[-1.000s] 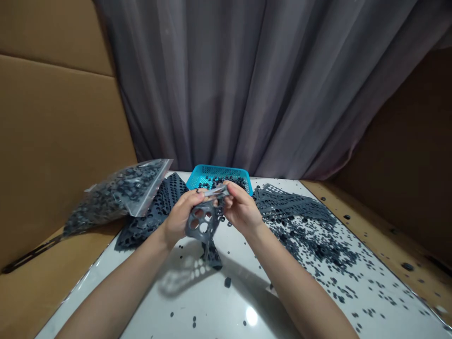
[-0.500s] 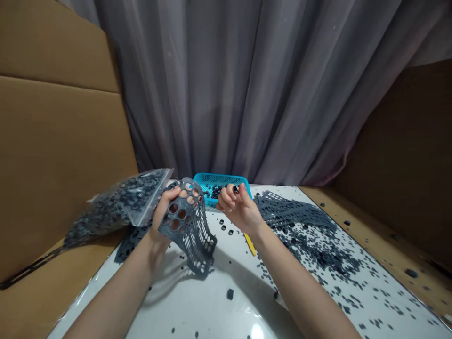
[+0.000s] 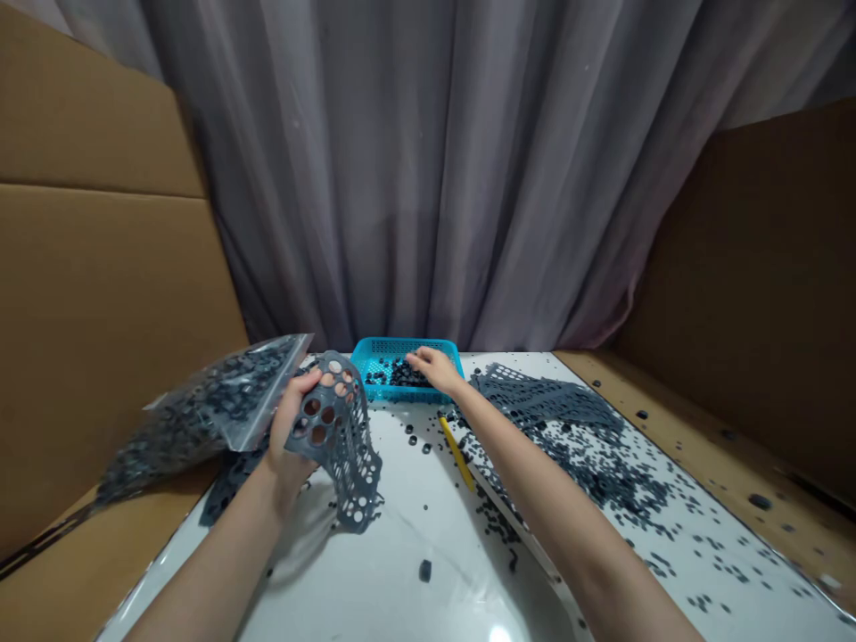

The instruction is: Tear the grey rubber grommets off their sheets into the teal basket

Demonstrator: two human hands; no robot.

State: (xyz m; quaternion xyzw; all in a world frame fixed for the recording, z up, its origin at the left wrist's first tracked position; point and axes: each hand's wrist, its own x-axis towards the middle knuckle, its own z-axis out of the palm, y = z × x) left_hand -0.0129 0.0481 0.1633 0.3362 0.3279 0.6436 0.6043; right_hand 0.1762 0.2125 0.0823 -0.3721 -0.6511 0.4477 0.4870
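Observation:
My left hand (image 3: 291, 419) is closed on the upper edge of a dark grey, flexible perforated rubber sheet (image 3: 344, 464). The sheet hangs in a curve above the table, with large round holes near my fingers and smaller ones lower down. Over the right part of a blue plastic basket (image 3: 365, 385) is my right hand (image 3: 438, 367), its fingers stretched to the left and slightly apart; no piece shows in them. Small black rubber pieces (image 3: 405, 373) lie in a heap inside the basket, just below those fingers.
A zip bag (image 3: 201, 410) full of dark pieces leans at the left. A yellow-handled tool (image 3: 457, 455) lies near my right forearm. More perforated sheets (image 3: 548, 401) and many scattered bits (image 3: 608, 486) cover the right side. Cardboard walls (image 3: 100, 312) and a grey curtain (image 3: 374, 178) surround the white table.
My right hand has moved forward and down from above the table to the basket; the black piece at its fingertips no longer shows. My left hand still holds the sheet, and the view has shifted slightly.

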